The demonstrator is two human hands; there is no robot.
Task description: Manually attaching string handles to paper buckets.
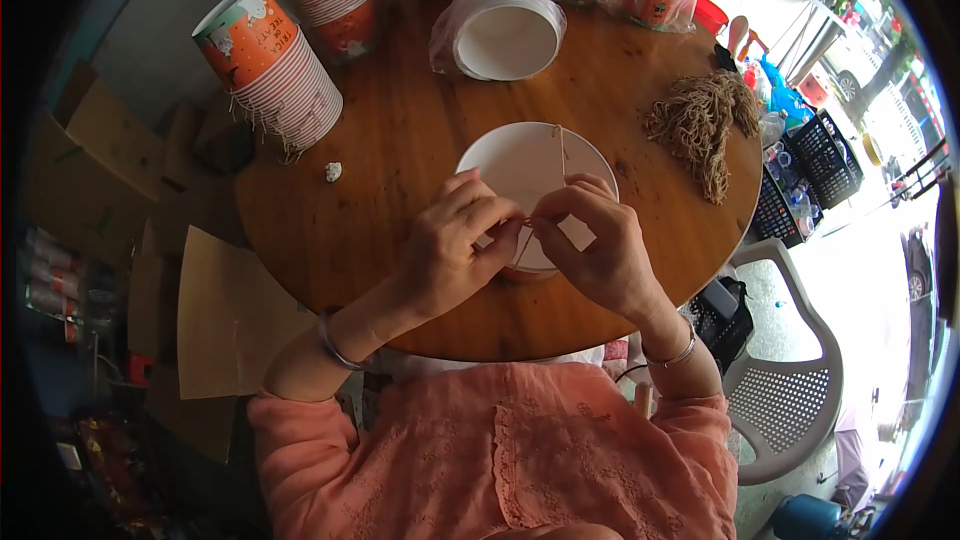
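Observation:
A white paper bucket [510, 155] stands in front of me with its mouth up. A thin tan string [562, 152] hangs from its far rim down toward my right hand. Over the bucket's near side, my left hand [458, 228] and my right hand [590, 235] meet fingertip to fingertip. Both are closed in a pinch on the string, whose exact course between the fingers is hidden. To the right lies a loose bundle of tan strings [705, 125]. A stack of orange and white paper buckets [285, 75] with strings hanging off it stands at the left.
The round wooden table [400, 150] holds several bucket stacks along its far edge, one a plastic-wrapped stack [500, 35] lying on its side. A small white lump [333, 172] sits at left. A grey plastic chair [790, 370], black crates [815, 170] and a cardboard box [235, 315] surround the table.

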